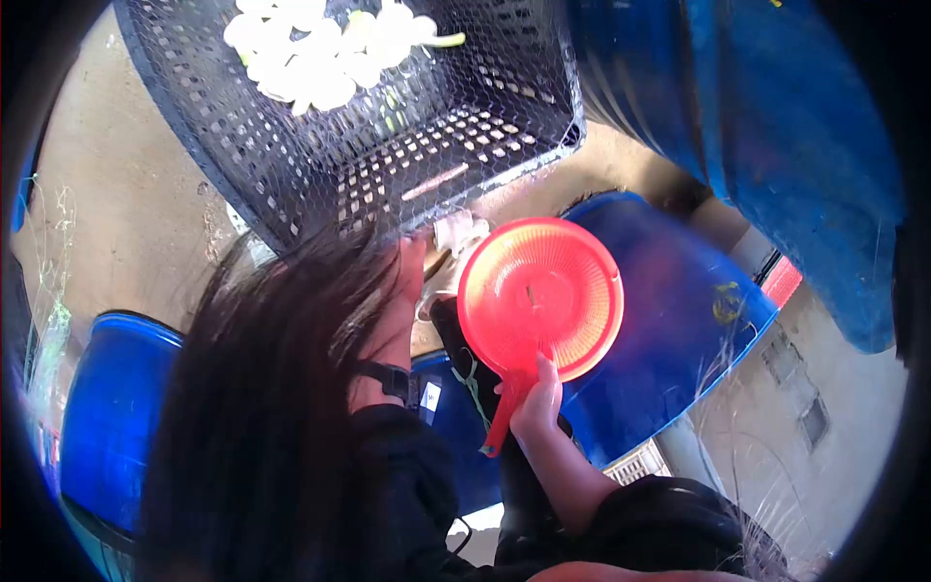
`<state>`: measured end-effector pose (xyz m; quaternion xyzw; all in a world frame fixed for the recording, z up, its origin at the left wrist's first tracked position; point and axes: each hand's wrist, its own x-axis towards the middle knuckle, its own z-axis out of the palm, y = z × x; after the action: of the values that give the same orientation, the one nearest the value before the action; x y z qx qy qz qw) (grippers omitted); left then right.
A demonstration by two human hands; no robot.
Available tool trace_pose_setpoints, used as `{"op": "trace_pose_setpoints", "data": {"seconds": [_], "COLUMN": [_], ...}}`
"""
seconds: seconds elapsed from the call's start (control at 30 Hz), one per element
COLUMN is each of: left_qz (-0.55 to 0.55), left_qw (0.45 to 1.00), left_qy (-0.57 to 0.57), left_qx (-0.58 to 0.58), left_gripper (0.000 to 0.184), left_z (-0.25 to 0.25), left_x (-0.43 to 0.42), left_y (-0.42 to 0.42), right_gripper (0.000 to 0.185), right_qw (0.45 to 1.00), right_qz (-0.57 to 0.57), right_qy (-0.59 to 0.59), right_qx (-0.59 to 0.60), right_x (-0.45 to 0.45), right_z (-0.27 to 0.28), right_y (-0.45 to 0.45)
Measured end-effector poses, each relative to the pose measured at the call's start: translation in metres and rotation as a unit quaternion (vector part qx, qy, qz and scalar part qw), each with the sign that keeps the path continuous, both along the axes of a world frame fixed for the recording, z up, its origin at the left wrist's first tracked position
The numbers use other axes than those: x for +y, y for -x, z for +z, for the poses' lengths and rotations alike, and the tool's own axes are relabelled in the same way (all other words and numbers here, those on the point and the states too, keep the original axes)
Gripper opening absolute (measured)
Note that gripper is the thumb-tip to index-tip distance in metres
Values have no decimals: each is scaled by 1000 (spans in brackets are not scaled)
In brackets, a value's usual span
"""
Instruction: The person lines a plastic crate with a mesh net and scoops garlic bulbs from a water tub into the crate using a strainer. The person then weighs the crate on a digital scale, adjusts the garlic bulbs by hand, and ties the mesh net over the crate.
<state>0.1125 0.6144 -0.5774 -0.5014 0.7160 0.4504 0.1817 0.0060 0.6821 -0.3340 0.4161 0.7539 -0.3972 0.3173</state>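
Observation:
My right hand (pixel 540 400) is wrapped around the handle of a round red plastic strainer (pixel 543 286). Its wide bowl faces up with ribbed sides, and no contents show in it. My left hand (pixel 411 257) reaches forward beneath the near edge of a black plastic crate (pixel 436 189). Dark hair covers much of that hand, so its fingers cannot be made out. Close beside it are whitish items (pixel 458 233), whose kind is unclear. Inside the crate, under wire netting, lies a pile of bright white pieces (pixel 325 53), overexposed, with some green among them.
A large blue drum (pixel 659 291) lies below and right of the strainer. Another blue drum (pixel 121 407) stands at left. Blue barrels (pixel 776 126) fill the upper right. Dry stalks (pixel 53 281) rise at the left edge, above a bare dirt floor (pixel 126 145).

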Motion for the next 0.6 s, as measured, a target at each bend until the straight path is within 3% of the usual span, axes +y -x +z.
{"op": "trace_pose_setpoints", "data": {"seconds": [0.03,0.07,0.17,0.23,0.37,0.4,0.43,0.5,0.53,0.57,0.6], "left_qz": [-113,-114,-120,-108,-29,-41,-22,-8,18,6,29], "left_qw": [992,992,982,964,975,978,980,978,978,975,964], "left_qy": [-4,-2,-147,-243,-102,-50,-28,20,-33,45,24], "left_qx": [-53,-55,-24,-7,198,200,196,205,207,217,263], "left_gripper": [29,29,34,41,50,46,60,68,78,81,80], "left_z": [1,5,65,134,261,263,279,293,309,309,341], "left_x": [-3,-2,-29,-61,-163,-186,-222,-267,-287,-292,-312], "left_y": [2,1,0,7,11,14,17,19,19,14,12], "right_gripper": [27,27,27,27,29,28,28,31,41,51,58], "right_qw": [1000,1000,1000,1000,999,998,996,992,976,945,911], "right_qz": [5,7,13,-7,44,61,75,104,218,322,401], "right_qy": [-16,-8,-1,1,-8,-7,-6,36,-2,-49,38], "right_qx": [-8,-10,-2,21,13,25,40,60,14,-34,90], "right_x": [2,10,28,21,6,-8,-26,-71,-100,-119,-125], "right_z": [-1,-4,-4,-3,20,35,54,108,147,181,204], "right_y": [3,5,11,10,1,-2,-4,6,15,21,27]}}
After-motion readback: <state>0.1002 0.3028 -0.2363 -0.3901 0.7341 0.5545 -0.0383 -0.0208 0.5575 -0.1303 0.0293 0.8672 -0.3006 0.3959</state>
